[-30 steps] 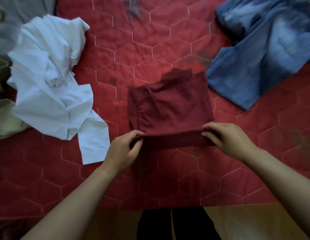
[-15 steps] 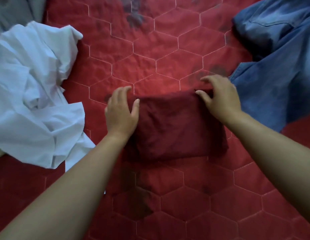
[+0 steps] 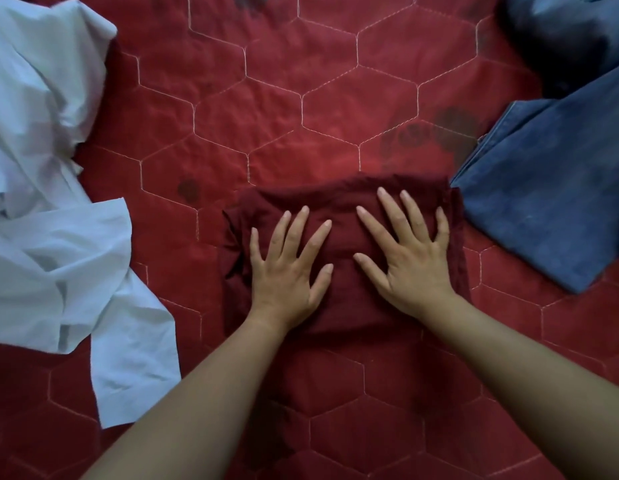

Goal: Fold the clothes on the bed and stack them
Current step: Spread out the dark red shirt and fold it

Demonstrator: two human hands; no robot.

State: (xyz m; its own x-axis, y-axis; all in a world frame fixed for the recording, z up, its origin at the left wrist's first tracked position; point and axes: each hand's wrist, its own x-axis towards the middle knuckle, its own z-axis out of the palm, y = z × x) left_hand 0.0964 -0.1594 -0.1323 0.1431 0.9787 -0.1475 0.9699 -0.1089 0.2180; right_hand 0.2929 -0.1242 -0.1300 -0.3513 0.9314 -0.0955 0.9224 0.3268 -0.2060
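A dark maroon garment [image 3: 339, 202], folded into a compact rectangle, lies on the red quilted bedspread [image 3: 329, 105] in the middle of the view. My left hand [image 3: 287, 268] rests flat on its left half, fingers spread. My right hand [image 3: 408, 254] lies flat on its right half, fingers spread too. Neither hand grips the cloth; both press down on top of it. A crumpled white shirt [image 3: 48, 209] is heaped at the left. Blue denim jeans [image 3: 550, 188] lie unfolded at the right, their edge touching the maroon garment's right side.
The bedspread has white hexagon stitching and some dark printed marks [image 3: 436, 133] near the jeans. Bare quilt stretches beyond the maroon garment toward the top of the view and below it under my forearms.
The near edge of the maroon garment was folded over away from me, making a smaller rectangle. Both hands then let go of the edge and now lie flat on top.
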